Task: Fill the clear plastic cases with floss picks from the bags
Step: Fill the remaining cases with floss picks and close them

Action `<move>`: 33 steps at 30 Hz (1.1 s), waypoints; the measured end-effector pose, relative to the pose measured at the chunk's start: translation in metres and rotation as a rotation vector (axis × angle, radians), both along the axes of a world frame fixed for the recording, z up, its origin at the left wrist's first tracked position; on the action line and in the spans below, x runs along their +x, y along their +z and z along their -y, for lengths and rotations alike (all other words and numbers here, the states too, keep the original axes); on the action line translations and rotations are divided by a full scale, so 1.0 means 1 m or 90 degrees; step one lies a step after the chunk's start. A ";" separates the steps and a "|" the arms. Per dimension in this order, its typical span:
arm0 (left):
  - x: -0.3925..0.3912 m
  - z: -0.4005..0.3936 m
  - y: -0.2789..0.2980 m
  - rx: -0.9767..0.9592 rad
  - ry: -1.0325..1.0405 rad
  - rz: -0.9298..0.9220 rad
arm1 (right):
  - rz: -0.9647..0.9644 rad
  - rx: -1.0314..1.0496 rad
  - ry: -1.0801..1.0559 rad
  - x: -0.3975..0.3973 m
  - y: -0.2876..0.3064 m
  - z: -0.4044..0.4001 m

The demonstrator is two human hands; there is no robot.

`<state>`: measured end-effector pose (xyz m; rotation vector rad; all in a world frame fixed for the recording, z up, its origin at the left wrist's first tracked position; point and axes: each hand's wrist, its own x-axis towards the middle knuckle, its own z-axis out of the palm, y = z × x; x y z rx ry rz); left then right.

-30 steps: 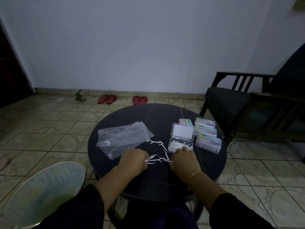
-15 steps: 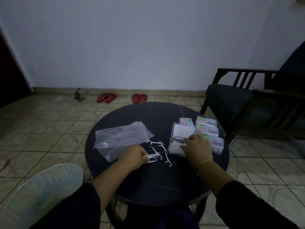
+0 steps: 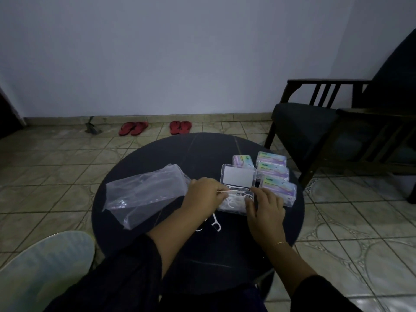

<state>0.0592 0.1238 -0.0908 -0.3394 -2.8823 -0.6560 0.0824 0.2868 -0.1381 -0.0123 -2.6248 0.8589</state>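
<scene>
An open clear plastic case (image 3: 238,179) lies on the round dark table (image 3: 157,158), its lid flat at the back and its tray holding white floss picks (image 3: 234,202). My left hand (image 3: 203,195) pinches a few picks at the tray's left edge. My right hand (image 3: 265,206) holds the tray's right side, fingers on its rim. A loose floss pick (image 3: 216,224) lies on the table in front of the case, beside my left forearm. Clear plastic bags (image 3: 144,194) lie crumpled at the left.
Several closed, labelled cases (image 3: 273,174) sit to the right of the open one. A dark wooden armchair (image 3: 326,131) stands at the right. A pale round seat (image 3: 42,271) is at lower left. Red sandals (image 3: 155,127) lie by the far wall.
My left hand has carried picks from the table's middle rightward to the case tray. My right hand went from the table to the case and now holds its right side. Fewer loose picks show.
</scene>
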 end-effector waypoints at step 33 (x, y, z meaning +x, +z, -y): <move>-0.001 -0.026 -0.033 -0.192 -0.019 -0.073 | 0.109 0.118 0.031 -0.002 0.001 0.002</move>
